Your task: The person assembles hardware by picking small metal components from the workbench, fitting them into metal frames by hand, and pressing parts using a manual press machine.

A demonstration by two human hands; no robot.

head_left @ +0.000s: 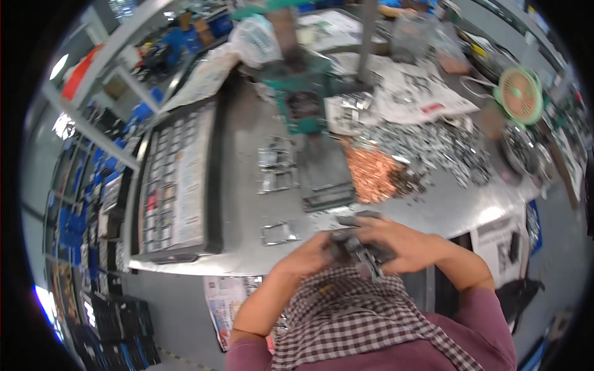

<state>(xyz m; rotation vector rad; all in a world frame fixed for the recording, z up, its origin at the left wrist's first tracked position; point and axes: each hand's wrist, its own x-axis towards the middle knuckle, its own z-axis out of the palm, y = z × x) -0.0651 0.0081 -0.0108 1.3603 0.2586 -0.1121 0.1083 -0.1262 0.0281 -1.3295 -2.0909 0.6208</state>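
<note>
the two hands meet over the near edge of the steel table (241, 210), just nearer than the dark block (325, 182) at the foot of a green press (300, 102); between them is a bundle (369, 252) of dark grey and silvery parts, smeared by motion blur, its silvery end tipping down toward the checked apron (346, 315); the right hand (399, 244) is closed on the bundle from the right, fingers bent over its top; the left hand (312, 255) is curled at the bundle's left side, though whether its fingers pinch it i cannot tell, as the fingertips are blurred; left of the hands one rectangular metal frame (278, 233) lies flat on the table, apart from them; farther off, left of the dark block, more metal frames (276, 164) lie close together; right of the block are a heap of copper-coloured pieces (371, 173) and, beyond and to the right, a wide spread of silvery pieces (433, 145); at the far left stands a long dark-edged tray (213, 204); at the far right is a light green fan (520, 96), with a metal bowl (521, 151) nearer than it
</note>
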